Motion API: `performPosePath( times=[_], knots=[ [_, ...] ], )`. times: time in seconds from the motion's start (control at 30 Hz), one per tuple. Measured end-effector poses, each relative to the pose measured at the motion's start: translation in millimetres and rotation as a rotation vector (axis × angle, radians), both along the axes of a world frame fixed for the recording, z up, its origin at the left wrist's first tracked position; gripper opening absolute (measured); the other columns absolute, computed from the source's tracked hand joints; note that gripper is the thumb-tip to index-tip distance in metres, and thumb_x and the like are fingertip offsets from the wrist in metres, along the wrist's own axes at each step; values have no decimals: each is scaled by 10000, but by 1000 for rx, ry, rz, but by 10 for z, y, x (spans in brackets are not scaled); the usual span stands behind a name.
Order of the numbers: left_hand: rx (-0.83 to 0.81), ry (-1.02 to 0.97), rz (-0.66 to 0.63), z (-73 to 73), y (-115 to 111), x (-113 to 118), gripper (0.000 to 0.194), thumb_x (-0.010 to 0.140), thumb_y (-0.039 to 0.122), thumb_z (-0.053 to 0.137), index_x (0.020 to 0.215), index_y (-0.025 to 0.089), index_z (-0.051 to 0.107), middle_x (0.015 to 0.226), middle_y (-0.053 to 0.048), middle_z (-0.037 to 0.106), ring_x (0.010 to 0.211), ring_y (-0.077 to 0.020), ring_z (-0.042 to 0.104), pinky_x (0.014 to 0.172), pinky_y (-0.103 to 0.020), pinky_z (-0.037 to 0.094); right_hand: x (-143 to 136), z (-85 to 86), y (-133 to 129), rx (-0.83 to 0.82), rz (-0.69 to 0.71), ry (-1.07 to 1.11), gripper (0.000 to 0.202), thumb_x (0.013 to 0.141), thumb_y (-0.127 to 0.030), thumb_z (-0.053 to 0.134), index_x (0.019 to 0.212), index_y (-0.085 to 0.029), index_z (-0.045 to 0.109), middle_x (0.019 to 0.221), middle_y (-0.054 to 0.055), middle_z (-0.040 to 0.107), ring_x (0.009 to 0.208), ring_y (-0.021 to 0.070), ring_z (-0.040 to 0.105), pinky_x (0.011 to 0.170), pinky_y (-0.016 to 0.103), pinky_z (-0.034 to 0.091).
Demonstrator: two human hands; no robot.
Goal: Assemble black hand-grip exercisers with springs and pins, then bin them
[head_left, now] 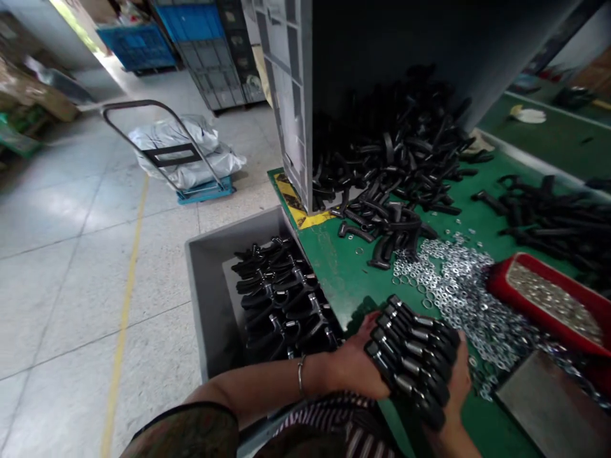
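Note:
A row of several black handle-like parts with shiny metal ends and springs (413,356) is clasped between both hands above the front of the green table. My left hand (358,366) grips the row from its left end, fingers wrapped at the far side. On the right end presses my right hand (459,381), partly hidden by the parts. To the left, a grey crate (210,305) holds similar black parts with springs (281,292), laid in rows. Small metal rings and nuts (453,286) lie spread beyond my hands.
A large grey bin (293,114) lies on its side, black handles (396,152) spilling onto the green table (329,261). At right are a red tray (554,292) of small pieces, a flat metal plate (554,401) and more black handles (563,216). A loaded trolley (205,191) stands on the floor.

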State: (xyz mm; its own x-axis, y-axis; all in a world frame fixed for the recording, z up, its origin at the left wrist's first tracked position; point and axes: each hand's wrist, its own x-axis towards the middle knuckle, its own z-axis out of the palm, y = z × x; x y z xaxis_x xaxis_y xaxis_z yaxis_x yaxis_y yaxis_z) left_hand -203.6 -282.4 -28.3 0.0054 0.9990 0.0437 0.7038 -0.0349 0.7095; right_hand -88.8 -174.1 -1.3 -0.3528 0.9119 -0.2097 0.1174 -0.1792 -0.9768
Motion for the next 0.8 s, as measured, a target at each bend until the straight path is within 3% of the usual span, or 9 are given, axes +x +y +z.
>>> performPosePath(
  times=[0.1,0.17,0.2,0.3,0.4,0.5,0.6,0.7,0.8],
  knots=[
    [26,-47,117,102,-401,-394,223,768,269,635,961,201,722,1078,-92,737,1237,-368,541,1187,-587,258,-551,88,-281,-116,-13,96,374,917,-632,493,922,-311,685,838,-5,727,790,209,661,751,340,547],
    [17,-170,307,203,-760,-765,315,766,319,621,1036,185,712,1046,-93,738,1172,-338,583,1135,-523,375,-1020,118,-538,-183,210,192,429,952,-630,414,1019,-298,678,980,3,733,935,207,664,879,359,533],
    [7,-233,463,255,-942,-967,349,766,338,606,1053,166,703,1031,-97,736,1132,-329,601,1095,-500,426,-1250,112,-674,-168,307,218,458,969,-619,375,1078,-281,665,1055,10,724,1022,208,648,948,378,508],
    [-17,-342,854,364,-1408,-1555,505,705,413,624,1106,109,662,1031,-112,721,1092,-357,609,1028,-511,475,-1800,5,-1048,45,532,135,480,996,-514,372,1293,-197,577,1291,88,644,1258,237,533,1112,443,374],
    [-98,-418,965,355,-1670,-2054,543,646,453,663,1059,100,662,973,-101,725,1052,-363,615,1002,-507,487,-2064,-204,-1257,347,795,-3,571,990,-395,422,1476,-97,408,1479,176,496,1380,261,429,1146,423,332],
    [-207,-409,888,247,-1703,-2485,477,620,403,638,987,100,671,922,-91,721,1026,-341,615,972,-463,501,-2092,-449,-1264,760,1060,-301,515,979,-297,452,1441,-70,465,1445,214,526,1327,301,480,1100,461,374],
    [-412,-241,759,97,-1541,-2865,422,597,332,554,934,102,665,908,-82,705,961,-300,624,894,-403,525,-2001,-666,-1204,1093,1169,-544,497,909,-282,585,1328,-15,568,1408,302,521,1299,406,469,1034,573,387],
    [-584,-81,697,-70,-1256,-3132,337,545,287,525,802,113,655,810,-79,682,838,-281,623,788,-380,531,-1925,-803,-1191,1210,1208,-610,613,881,-289,637,1384,34,499,1464,346,436,1345,444,410,1006,590,401],
    [-645,-26,635,-260,-938,-3212,209,494,246,542,648,130,625,699,-79,659,740,-263,602,721,-365,514,-1913,-851,-1209,1247,1219,-632,603,899,-252,601,1417,26,468,1476,330,434,1358,428,412,1039,582,386]
  ],
)
